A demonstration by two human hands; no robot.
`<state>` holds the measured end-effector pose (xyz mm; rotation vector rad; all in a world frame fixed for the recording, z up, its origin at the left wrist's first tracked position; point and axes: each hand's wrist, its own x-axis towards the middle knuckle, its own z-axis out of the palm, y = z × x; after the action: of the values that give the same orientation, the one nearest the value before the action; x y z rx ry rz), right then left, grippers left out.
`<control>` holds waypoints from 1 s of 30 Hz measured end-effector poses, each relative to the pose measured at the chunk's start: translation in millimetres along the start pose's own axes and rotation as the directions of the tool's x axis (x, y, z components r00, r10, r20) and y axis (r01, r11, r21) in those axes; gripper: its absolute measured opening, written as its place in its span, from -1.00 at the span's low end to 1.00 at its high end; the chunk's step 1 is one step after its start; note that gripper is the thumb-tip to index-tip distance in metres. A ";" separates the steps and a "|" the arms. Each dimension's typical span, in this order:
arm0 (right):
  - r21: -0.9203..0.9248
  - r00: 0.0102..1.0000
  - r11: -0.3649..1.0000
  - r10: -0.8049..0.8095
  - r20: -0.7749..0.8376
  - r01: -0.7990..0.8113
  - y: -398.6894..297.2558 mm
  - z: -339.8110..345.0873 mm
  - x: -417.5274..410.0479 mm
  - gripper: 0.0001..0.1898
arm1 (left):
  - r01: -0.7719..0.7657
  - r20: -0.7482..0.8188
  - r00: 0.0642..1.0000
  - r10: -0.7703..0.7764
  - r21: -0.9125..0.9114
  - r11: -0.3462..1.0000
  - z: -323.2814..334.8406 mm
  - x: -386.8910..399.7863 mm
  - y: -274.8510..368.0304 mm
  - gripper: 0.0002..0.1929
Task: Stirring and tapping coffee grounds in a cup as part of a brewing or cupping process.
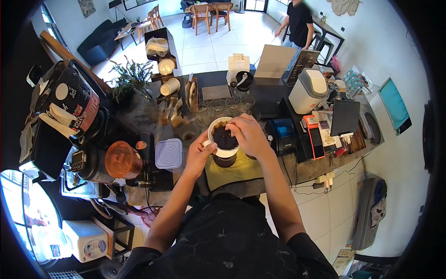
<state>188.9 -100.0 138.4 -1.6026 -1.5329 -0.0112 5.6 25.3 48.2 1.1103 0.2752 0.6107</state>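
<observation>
In front of me, my left hand (201, 152) holds a white coffee dripper (227, 153) by its handle side. Dark wet coffee (223, 136) lies inside it, with brown grounds along the inner wall. Over the dripper's right rim, my right hand (249, 134) has its thumb and fingers pinched together above the coffee. Whether a thin tool is between those fingertips is hidden. Directly below the dripper shows a glass server (224, 161) with dark liquid, standing on a yellow cloth (231, 176). Whether the dripper rests on the server cannot be made out.
Clear glasses (217, 106) stand just behind the dripper, near a hand grinder (244, 80). Left are a lidded plastic container (169, 154) and an orange-topped grinder (122, 158). At right sit a blue-black printer (283, 134) and card terminal (315, 137). A person (299, 24) stands beyond the counter.
</observation>
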 end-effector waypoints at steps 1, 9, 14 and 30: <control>0.001 1.000 1.000 0.000 0.000 0.000 -0.1 0.0 -0.5 -0.85 | 0.001 -0.007 1.000 -0.001 0.008 1.000 -0.7 -0.1 -0.2 -0.36; 0.012 0.999 1.000 -0.002 -0.038 0.003 -4.2 2.5 -5.2 -0.85 | 0.030 -0.043 0.999 -0.030 0.010 1.000 0.5 -6.3 -0.9 -0.37; -0.009 1.000 1.000 0.012 -0.010 -0.013 1.7 5.2 -3.4 -0.83 | 0.003 0.008 1.000 -0.003 0.042 0.999 -3.0 -2.8 -2.2 -0.38; -0.034 1.000 0.999 -0.003 -0.002 0.003 3.7 8.2 2.5 -0.79 | -0.007 0.008 1.000 0.008 -0.035 0.999 2.5 -4.9 -3.8 -0.36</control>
<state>188.0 -92.7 132.8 -1.6264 -1.5408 -0.0408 4.2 19.4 45.4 1.0810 0.2524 0.6152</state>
